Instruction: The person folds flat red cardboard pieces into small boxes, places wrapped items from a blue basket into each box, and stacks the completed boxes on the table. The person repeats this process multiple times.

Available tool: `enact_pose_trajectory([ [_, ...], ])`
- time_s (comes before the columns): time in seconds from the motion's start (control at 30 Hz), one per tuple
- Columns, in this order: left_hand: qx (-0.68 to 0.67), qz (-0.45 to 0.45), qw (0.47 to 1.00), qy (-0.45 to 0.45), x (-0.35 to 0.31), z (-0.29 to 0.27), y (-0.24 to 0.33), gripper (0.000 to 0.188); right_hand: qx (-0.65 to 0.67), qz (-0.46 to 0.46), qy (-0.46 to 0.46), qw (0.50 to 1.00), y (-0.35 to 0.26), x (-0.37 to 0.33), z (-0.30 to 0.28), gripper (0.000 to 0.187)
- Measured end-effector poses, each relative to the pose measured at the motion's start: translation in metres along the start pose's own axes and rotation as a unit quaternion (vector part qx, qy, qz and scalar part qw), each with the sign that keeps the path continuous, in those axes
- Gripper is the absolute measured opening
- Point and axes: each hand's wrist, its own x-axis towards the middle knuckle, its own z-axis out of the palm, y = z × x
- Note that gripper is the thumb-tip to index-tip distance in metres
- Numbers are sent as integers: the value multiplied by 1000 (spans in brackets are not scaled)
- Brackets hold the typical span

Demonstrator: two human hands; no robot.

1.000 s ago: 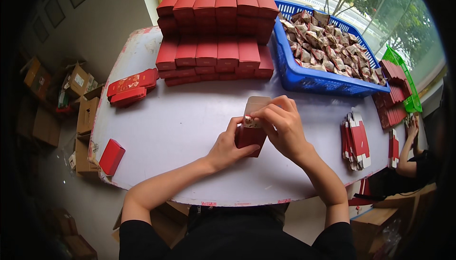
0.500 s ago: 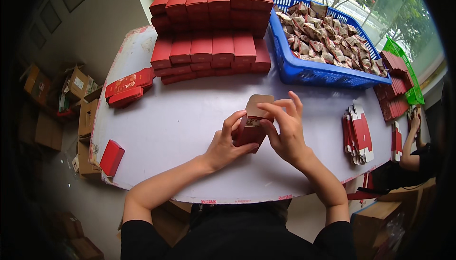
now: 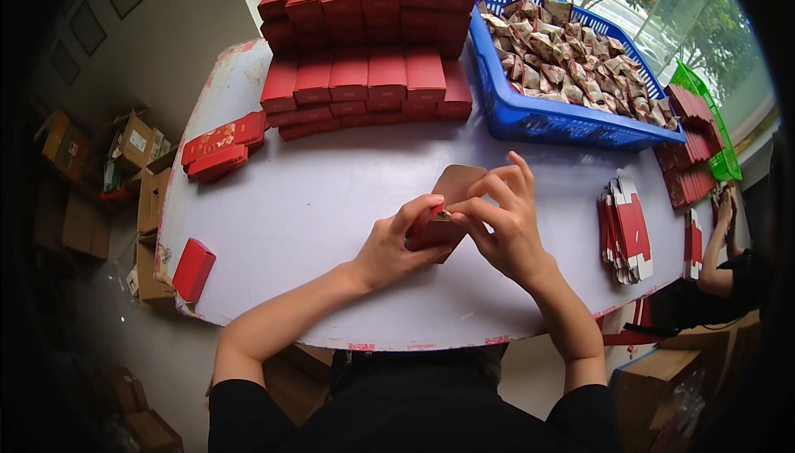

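Observation:
My left hand (image 3: 392, 244) is closed around a small red paper box (image 3: 431, 238), holding it upright over the near middle of the table. The box's top flap (image 3: 460, 181) stands raised, its plain tan inner side showing. At the open mouth, the thumb and forefinger of my right hand (image 3: 507, 233) are pinched together, touching the rim. Something small and pale shows there, but my fingertips hide what they grip. The other right fingers are curled above the flap.
Red boxes (image 3: 358, 76) are stacked at the back. Right of them stands a blue basket (image 3: 530, 122) of wrapped packets. Flattened boxes (image 3: 631, 233) lie to the right, more red cartons (image 3: 224, 151) to the left. A single red box (image 3: 194, 271) sits near the left edge. Another person's hands (image 3: 726, 213) show far right.
My right thumb and forefinger have closed together at the box's mouth. The forefinger has come off the raised flap. My left hand still holds the box in nearly the same place.

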Motion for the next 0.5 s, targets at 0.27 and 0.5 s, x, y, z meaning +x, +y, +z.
enact_pose_trajectory([
  [0.27,-24,-55,998,-4,0,1,8,56,431,234,121,863,5,-10,23,37],
  [0.5,-13,-82,996,-33,-1,-1,12,60,744,384,-126,532,8,-17,28,56],
])
